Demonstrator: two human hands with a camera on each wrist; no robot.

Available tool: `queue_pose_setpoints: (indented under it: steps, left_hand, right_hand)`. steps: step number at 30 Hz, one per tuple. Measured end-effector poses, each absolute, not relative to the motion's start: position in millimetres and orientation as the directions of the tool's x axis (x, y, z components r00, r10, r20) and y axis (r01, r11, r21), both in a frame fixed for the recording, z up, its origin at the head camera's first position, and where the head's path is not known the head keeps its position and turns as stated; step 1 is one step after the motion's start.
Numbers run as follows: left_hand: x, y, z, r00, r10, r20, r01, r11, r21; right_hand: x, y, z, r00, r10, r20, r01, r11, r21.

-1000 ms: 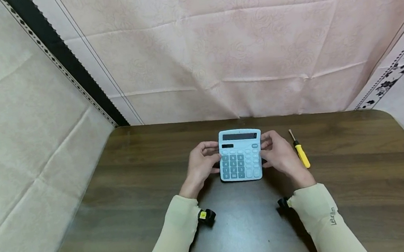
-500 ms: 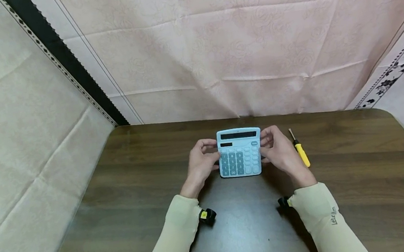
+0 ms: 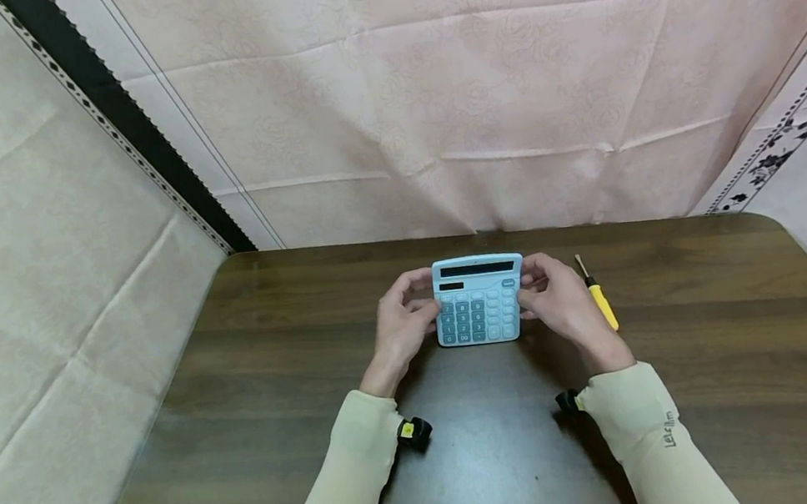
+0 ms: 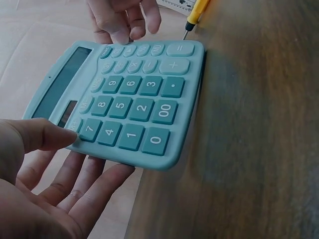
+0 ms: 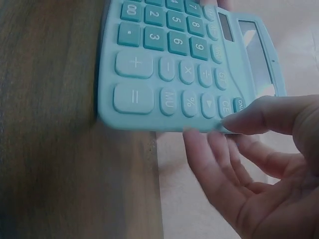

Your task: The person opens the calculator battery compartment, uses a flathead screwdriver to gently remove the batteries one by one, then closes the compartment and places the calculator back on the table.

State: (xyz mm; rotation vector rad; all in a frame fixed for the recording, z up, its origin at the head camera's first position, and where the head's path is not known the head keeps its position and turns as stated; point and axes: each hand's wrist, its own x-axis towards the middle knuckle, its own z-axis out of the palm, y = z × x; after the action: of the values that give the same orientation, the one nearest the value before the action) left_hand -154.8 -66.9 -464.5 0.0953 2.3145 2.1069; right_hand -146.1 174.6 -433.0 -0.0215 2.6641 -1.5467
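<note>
A light blue calculator (image 3: pixel 479 301) is held between two hands above the wooden table. My left hand (image 3: pixel 399 328) grips its left edge, and in the left wrist view the thumb of that hand (image 4: pixel 55 184) lies on the front beside the 7 key, with the fingers at the side and underneath. At the opposite edge, my right hand (image 3: pixel 563 304) pinches it; in the right wrist view this hand's (image 5: pixel 259 169) thumb rests near the CE key. The calculator's display (image 4: pixel 62 82) is dark, and its back is hidden.
A screwdriver with a yellow handle (image 3: pixel 603 307) lies on the brown table (image 3: pixel 723 330) just right of my right hand. Pale cloth (image 3: pixel 432 114) hangs behind the table's far edge and on both sides.
The calculator's lower edge has come up and its face looks shorter in the head view, so its tilt has changed. Both hands keep their hold and have moved only slightly.
</note>
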Motion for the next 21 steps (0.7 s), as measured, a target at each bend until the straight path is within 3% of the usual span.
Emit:
queue_pose_setpoints:
  steps: [21]
  left_hand:
    - [-152.5, -67.3, -458.6, -0.995, 0.01, 0.1, 0.101, 0.152, 0.983]
  right_hand:
    - [-141.8, 180.4, -429.1, -0.996, -0.089, -0.026, -0.016, 0.436, -0.9]
